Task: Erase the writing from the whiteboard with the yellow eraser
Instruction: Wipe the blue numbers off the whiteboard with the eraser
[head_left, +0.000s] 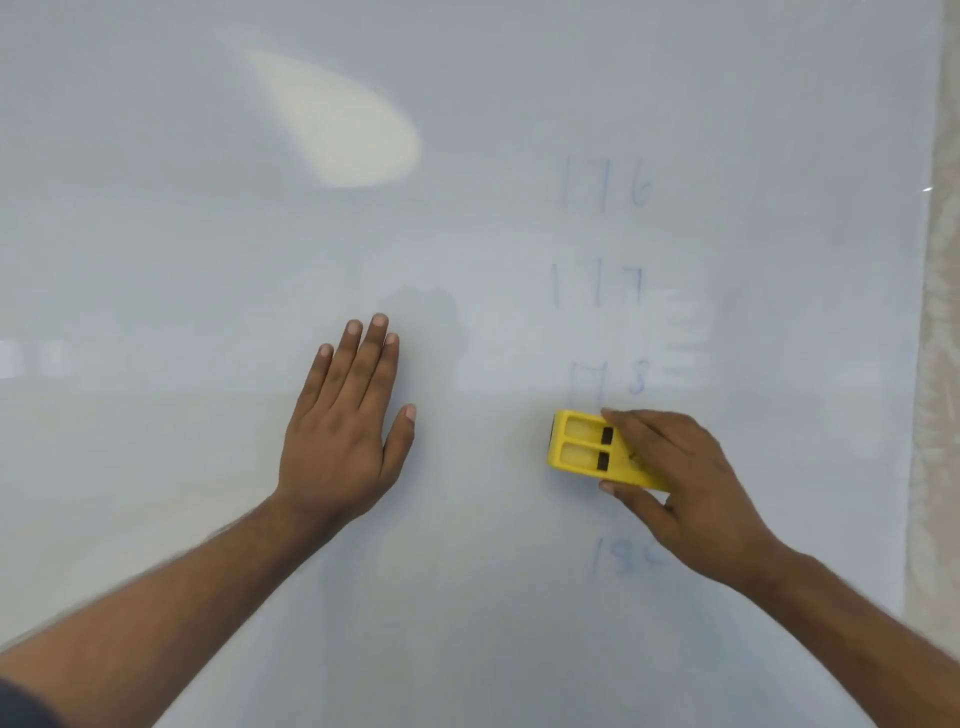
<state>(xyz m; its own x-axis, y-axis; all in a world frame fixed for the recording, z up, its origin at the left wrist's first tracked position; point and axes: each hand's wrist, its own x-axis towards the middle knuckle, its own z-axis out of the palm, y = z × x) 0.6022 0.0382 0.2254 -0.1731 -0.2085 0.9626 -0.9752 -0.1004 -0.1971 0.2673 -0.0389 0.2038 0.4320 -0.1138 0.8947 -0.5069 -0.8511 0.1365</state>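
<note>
While the whiteboard (467, 234) fills nearly everything I can see, faint blue numbers (602, 286) run in a column above my grip and one more row sits just below it, so I judge most of the wiping is not yet done. My left hand (345, 426) lies flat and spread on the board, well to the left of the grip, holding nothing. My right hand (675, 483) is closed around the yellow eraser (587, 448), thumb on its lower edge, fingers on the upper, its face against the board. It looks like light, rigid plastic; gripping the long edges should keep it flat and steady.
</note>
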